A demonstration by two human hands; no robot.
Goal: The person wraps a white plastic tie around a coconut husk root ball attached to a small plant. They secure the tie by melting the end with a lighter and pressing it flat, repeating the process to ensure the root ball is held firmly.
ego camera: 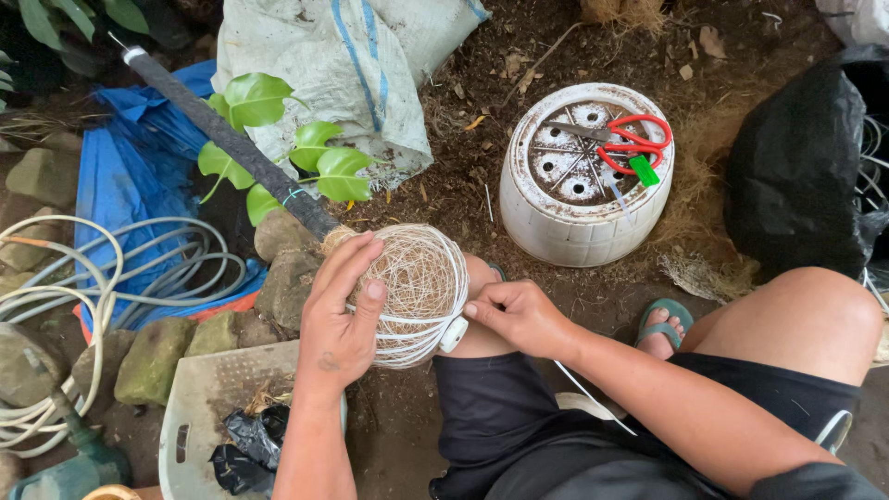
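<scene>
Fibre ball: a round ball of pale brown fibre (412,282) wrapped in thin white string sits at the centre of the view, resting against the person's knee; its lower half is crossed by several bands of white string.
Left hand: the left hand (340,319) cups the ball from its 9 o'clock side, palm against the fibre, fingers spread and curved over the top, thumb pressed on the front.
Right hand: the right hand (519,315) is at the ball's 3 o'clock side, fingers pinched together on a small white spool (454,334) that touches the ball's lower right edge; a white string (593,396) trails from under this hand toward 5 o'clock.
Stem: a dark, rough stem (231,143) runs from the ball toward 10 o'clock, its end entering the fibre beneath the left fingertips.
Leaves: broad green leaves (306,148) stand just beside the stem, at 11 o'clock from the ball.
Upturned pot: a white plastic pot (556,227) stands bottom-up on the soil at 2 o'clock, well apart from the hands.
Scissors: red-handled scissors (620,141) lie on the pot's base, beside a small green object (644,170).
Basket: a pale plastic basket (199,407) at 7 o'clock holds crumpled black plastic.
Hose: grey hose (120,278) is coiled at 9 o'clock over a blue sheet (120,176).
Sack: a white woven sack (324,65) lies at 12 o'clock.
</scene>
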